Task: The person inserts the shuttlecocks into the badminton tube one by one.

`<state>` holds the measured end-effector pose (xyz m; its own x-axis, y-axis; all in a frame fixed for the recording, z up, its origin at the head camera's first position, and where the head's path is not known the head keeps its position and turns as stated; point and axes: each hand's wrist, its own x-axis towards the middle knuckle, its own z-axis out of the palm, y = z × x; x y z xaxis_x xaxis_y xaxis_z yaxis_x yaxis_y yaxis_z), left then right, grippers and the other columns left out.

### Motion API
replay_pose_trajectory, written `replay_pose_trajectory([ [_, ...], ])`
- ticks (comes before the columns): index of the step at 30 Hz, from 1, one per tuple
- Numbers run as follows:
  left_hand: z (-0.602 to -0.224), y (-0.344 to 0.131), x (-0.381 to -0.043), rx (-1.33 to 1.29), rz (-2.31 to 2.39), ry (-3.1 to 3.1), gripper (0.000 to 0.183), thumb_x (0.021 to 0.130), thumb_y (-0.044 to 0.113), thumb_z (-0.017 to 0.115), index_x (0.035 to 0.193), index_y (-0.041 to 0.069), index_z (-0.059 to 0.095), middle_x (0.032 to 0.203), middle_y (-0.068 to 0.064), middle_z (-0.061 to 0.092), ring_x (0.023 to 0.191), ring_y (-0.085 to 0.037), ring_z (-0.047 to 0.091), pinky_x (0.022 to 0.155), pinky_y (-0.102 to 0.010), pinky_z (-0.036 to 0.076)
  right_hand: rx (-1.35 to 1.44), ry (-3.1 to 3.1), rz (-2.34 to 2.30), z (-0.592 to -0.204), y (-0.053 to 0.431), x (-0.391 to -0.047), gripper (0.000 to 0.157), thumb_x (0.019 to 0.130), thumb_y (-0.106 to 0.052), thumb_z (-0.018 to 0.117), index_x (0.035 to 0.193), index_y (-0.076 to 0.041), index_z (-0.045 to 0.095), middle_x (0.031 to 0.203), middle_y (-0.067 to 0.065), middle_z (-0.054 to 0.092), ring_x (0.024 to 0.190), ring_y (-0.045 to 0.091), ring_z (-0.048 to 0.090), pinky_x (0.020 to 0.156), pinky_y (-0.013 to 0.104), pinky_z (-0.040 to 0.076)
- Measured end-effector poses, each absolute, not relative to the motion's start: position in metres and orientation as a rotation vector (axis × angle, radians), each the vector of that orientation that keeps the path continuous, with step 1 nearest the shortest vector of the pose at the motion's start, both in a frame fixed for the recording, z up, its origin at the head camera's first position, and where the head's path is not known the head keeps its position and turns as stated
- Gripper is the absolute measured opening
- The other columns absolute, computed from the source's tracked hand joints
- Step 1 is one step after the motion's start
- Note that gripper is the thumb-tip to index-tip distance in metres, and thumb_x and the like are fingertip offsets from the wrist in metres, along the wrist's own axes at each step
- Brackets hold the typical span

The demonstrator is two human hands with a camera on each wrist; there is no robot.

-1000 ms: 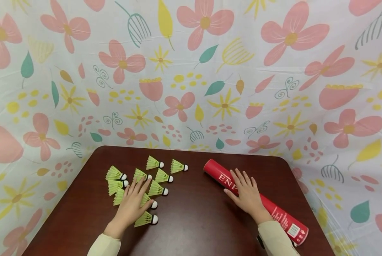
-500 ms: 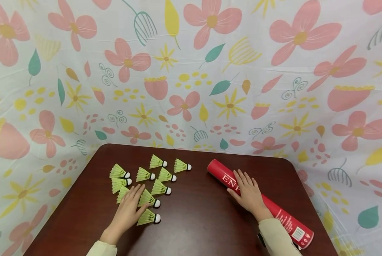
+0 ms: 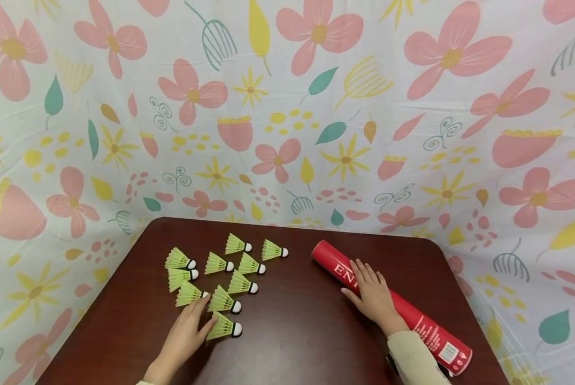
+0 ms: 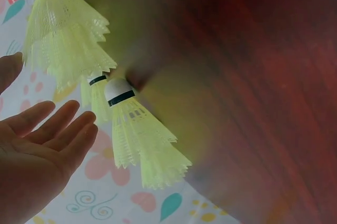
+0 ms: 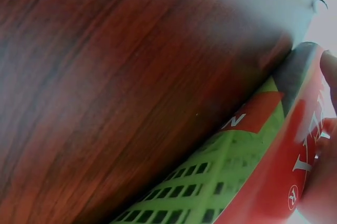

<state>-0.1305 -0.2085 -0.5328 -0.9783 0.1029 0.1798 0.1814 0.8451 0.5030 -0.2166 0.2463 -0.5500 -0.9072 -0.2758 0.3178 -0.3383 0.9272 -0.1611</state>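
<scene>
Several yellow-green shuttlecocks (image 3: 224, 299) with white heads lie in a loose group on the left of the table. My left hand (image 3: 185, 332) is at the near side of that group, its fingertips close to the head of one shuttlecock (image 3: 189, 294) and its thumb beside the nearest one (image 3: 220, 326). In the left wrist view the left hand (image 4: 45, 148) shows extended fingers with nothing held. My right hand (image 3: 373, 298) rests with straight fingers on top of a red shuttlecock tube (image 3: 328, 259), which lies slantwise on the right; the hand covers part of its lettering.
The dark brown wooden table (image 3: 297, 342) has rounded far corners. Behind it hangs a white cloth (image 3: 287, 128) printed with flowers and leaves. Bare tabletop runs between the shuttlecocks and the tube.
My left hand has drawn back from above the shuttlecocks toward the near left, uncovering several of them. The right hand stays on the tube. The head view has shifted slightly.
</scene>
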Motion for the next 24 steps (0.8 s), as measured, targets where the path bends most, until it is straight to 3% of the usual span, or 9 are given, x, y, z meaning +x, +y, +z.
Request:
replay_pose_trajectory([
  [9, -0.536, -0.207, -0.118, -0.126, -0.914, -2.925, 0.056, 0.09, 0.03, 0.069, 0.133, -0.001, 0.052, 0.126, -0.02, 0.057, 0.116, -0.038, 0.055, 0.09, -0.053, 0.047, 0.464, -2.814, 0.268, -0.551, 0.245, -0.214, 0.08, 0.085, -0.036, 0.073, 0.147, -0.002, 0.035, 0.147, 0.021, 0.04, 0.131, 0.04, 0.04, 0.104, 0.06, 0.031],
  [17, -0.543, -0.203, -0.116, -0.113, -0.997, -2.901, 0.031, 0.089, 0.024, 0.071, 0.11, 0.003, 0.062, 0.106, -0.01, 0.065, 0.098, -0.027, 0.064, 0.079, -0.043, 0.052, 0.485, -2.811, 0.252, -0.55, 0.245, -0.215, 0.079, 0.084, -0.027, 0.075, 0.147, -0.001, 0.033, 0.147, 0.022, 0.039, 0.131, 0.04, 0.041, 0.101, 0.06, 0.035],
  [24, -0.544, -0.2, -0.115, -0.111, -1.02, -2.928, 0.018, 0.087, 0.015, 0.072, 0.097, 0.005, 0.063, 0.086, -0.004, 0.066, 0.077, -0.02, 0.064, 0.063, -0.035, 0.051, 0.493, -2.816, 0.216, -0.552, 0.243, -0.213, 0.081, 0.082, -0.022, 0.077, 0.147, -0.001, 0.034, 0.147, 0.022, 0.039, 0.13, 0.04, 0.042, 0.1, 0.058, 0.037],
])
